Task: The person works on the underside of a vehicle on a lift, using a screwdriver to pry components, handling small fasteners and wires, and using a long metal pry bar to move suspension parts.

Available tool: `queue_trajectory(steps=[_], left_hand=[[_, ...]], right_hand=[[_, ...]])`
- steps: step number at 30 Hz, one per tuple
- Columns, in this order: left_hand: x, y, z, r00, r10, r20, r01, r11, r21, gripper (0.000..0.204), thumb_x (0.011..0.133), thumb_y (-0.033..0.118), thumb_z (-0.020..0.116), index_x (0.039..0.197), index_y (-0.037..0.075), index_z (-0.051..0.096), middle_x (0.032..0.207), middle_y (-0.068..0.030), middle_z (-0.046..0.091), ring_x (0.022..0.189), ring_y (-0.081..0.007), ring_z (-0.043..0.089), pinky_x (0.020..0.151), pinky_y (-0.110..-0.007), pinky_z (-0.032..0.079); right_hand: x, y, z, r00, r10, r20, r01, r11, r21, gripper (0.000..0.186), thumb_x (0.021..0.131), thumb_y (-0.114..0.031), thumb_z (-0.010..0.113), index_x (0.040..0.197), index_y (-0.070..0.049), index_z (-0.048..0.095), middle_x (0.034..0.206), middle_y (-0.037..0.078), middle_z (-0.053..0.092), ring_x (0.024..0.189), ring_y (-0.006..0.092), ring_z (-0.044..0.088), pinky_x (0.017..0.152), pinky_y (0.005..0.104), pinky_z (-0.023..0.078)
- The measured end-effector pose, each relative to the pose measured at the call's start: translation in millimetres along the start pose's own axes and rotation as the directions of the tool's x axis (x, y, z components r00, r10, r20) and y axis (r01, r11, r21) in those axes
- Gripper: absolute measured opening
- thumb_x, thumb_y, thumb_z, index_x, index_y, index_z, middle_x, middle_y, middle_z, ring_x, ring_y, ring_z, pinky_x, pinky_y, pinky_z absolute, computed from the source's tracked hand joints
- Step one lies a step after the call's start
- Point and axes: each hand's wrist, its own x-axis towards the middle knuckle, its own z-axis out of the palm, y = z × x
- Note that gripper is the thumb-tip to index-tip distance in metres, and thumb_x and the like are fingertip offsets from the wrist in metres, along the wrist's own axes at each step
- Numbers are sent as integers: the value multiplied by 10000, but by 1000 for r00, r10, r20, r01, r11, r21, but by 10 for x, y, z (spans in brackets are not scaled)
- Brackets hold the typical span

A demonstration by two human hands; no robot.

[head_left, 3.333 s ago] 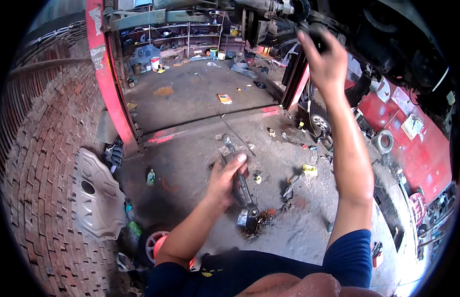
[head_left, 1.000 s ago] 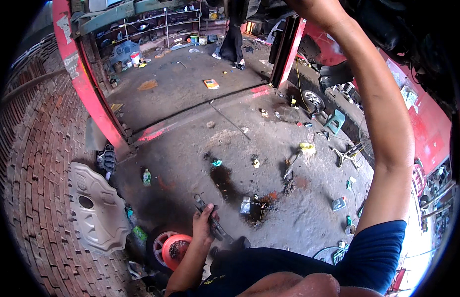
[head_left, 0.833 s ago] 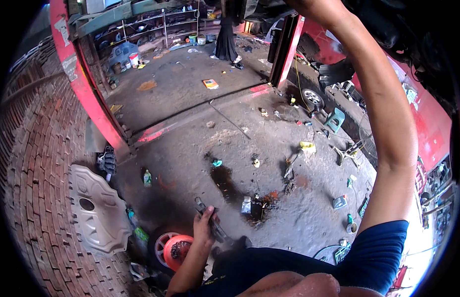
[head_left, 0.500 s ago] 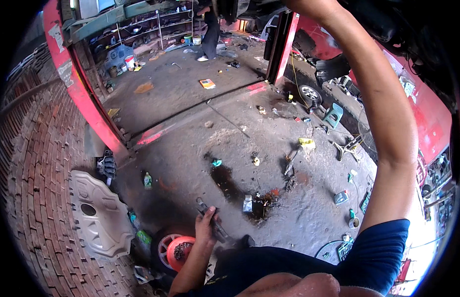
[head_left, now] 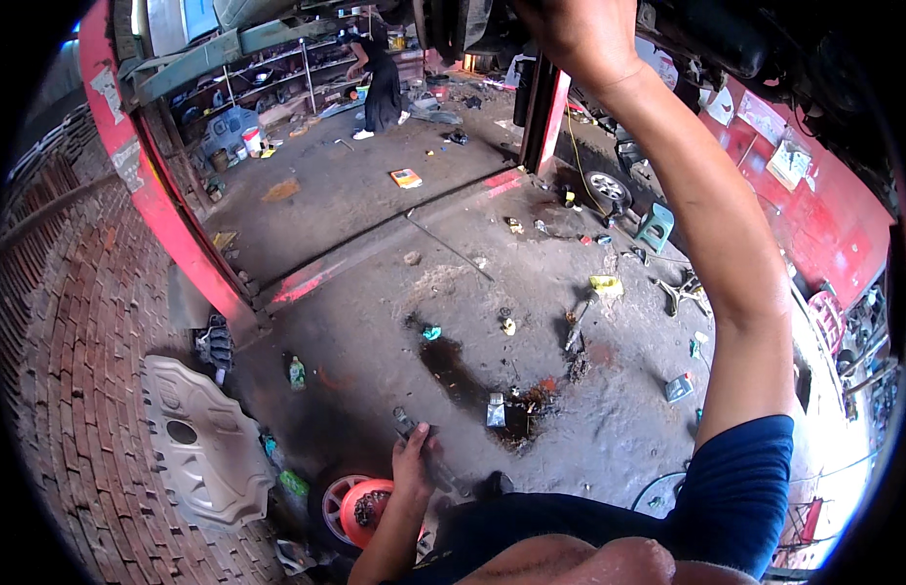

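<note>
My left hand [head_left: 412, 458] is low in the middle, closed around metal wrenches [head_left: 405, 421] that slant over the floor. My right hand [head_left: 579, 34] is raised at the top edge, against the dark underside of a vehicle [head_left: 745, 44]; its fingers are mostly out of sight, so what they touch or hold is hidden. Below my left hand lies a wheel [head_left: 336, 497] with an orange basin [head_left: 365, 517] on it.
Red lift posts [head_left: 194, 253] frame the bay, joined by a floor plate [head_left: 355, 244]. A person in dark clothes [head_left: 380, 93] is by shelves at the back. A silver shield [head_left: 199, 468] leans left; a stool [head_left: 655, 226], loose wheel [head_left: 609, 190] and scattered parts lie right.
My right arm rose from beside the vehicle parts and has since shifted slightly left. My left hand has dropped lower with the wrenches. A person appeared at the back and moved left.
</note>
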Motion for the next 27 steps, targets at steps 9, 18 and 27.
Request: queue_trajectory(steps=[9,18,27], left_hand=[[-5,86,128,999,-50,1,50,994,95,233,919,267,782,940,93,628,744,-3,602,624,-143,579,556,-292,465],[35,38,77,998,-15,65,13,999,30,253,905,248,800,976,79,625,801,-14,618,688,-156,590,640,-320,485],[-114,134,2,1000,5,23,-6,998,65,277,919,268,783,1011,51,639,813,-16,621,708,-152,582,659,-315,482]], right_hand=[[-33,4,82,993,112,37,-117,963,243,188,804,-191,779,922,-76,689,829,141,636,808,400,665,670,497,544],[-56,13,189,993,118,30,-122,956,267,175,843,-176,754,947,-65,668,834,165,634,795,413,655,670,491,545],[-68,39,213,995,97,5,-94,946,312,176,855,-187,757,936,-67,657,875,157,644,790,414,664,670,504,550]])
